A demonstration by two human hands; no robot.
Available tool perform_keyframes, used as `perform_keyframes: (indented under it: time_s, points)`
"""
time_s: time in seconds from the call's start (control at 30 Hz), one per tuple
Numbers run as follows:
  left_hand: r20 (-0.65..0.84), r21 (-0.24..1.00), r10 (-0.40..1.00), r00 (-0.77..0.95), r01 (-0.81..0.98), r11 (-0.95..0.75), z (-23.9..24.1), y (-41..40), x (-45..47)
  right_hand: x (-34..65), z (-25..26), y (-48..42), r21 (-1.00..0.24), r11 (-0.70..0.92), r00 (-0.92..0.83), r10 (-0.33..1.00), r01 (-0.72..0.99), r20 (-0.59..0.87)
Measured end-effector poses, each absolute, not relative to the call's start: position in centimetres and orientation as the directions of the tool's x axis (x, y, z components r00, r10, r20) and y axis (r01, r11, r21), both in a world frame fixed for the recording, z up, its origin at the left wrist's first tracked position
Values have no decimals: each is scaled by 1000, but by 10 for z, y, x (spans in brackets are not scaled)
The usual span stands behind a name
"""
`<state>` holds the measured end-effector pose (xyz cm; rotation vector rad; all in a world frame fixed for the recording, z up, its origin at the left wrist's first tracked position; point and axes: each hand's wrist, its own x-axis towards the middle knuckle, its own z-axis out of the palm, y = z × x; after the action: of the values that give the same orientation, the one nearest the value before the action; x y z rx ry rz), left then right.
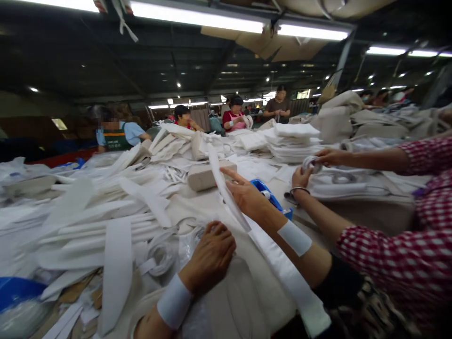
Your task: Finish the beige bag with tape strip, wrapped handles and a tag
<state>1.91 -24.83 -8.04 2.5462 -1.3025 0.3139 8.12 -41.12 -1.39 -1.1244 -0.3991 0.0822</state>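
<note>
White fabric everywhere: the work table is buried under cut strips and stacked pieces. Across it, 4 people stand at the far edge; a co-worker's hands in a checked sleeve work at the table's right side. Near the table's front edge, the right hand pinches a long white strip, fingers closed on it about midway, the tail trailing off the edge. It looks light, limp and floppy; best held near an end. The left hand rests curled, knuckles up, on a clear plastic bag, holding nothing I can see.
</note>
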Motion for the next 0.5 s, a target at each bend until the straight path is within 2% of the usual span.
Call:
perform_keyframes:
  time_s: [0.07, 0.17, 0.23, 0.3, 0.37, 0.5]
  points:
    - [295, 147, -758, 581, -812, -565, -79, -250, 20, 57, -22, -436, -918, 359, 958, 158, 169, 239]
    - [305, 171, -757, 578, -815, -553, -77, -251, 21, 25, -42, -463, -968, 111, 973, 28, 224, 228]
    - [336, 191, -746, 575, -817, -544, -76, -252, 21, 7, -61, -475, -966, -102, 971, 42, 236, 233]
    - [360, 211, -733, 577, -816, -538, -75, -252, 21, -7, -80, -480, -940, -244, 971, 73, 238, 227]
    - [369, 223, -727, 579, -814, -536, -74, -251, 21, -18, -97, -478, -929, -290, 973, 110, 228, 204]
    - [371, 228, -721, 585, -810, -540, -74, -250, 21, -26, -111, -466, -950, -259, 972, 200, 172, 122]
